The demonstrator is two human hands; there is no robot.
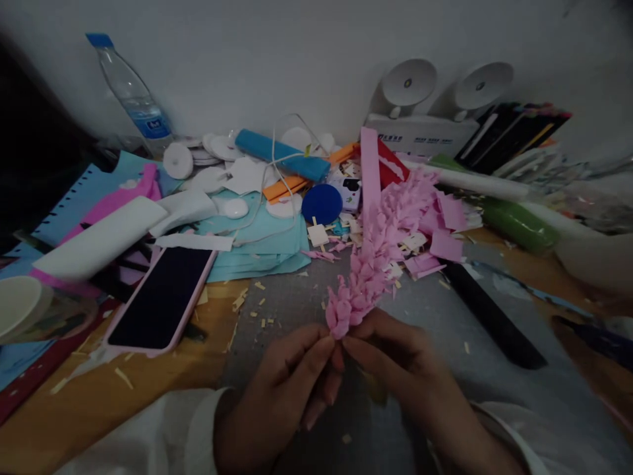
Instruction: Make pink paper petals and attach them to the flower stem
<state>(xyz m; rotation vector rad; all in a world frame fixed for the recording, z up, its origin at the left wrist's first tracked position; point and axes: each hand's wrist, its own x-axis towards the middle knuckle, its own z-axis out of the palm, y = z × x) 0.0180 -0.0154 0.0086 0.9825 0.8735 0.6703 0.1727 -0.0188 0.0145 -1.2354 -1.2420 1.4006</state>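
A long spray of ruffled pink paper petals [368, 274] is held just above the middle of a grey work mat [267, 300], its near end pinched between the thumb and fingers of both the left hand [289, 379] and the right hand [413, 369]. Small pale-yellow scraps are scattered over the mat, and a long black object [494, 320] is laid to the right. Beneath the mat, a wooden tabletop [153, 379] is seen at left, where a pink-cased phone with a dark screen [165, 293] is placed. Farther back, turquoise paper sheets [252, 264] and a blue roll [281, 155] are heaped. The dim scene is closed by a plain pale wall [277, 53], before which a blue-capped clear bottle [136, 99] and black-barrelled pens [514, 135] are stood.
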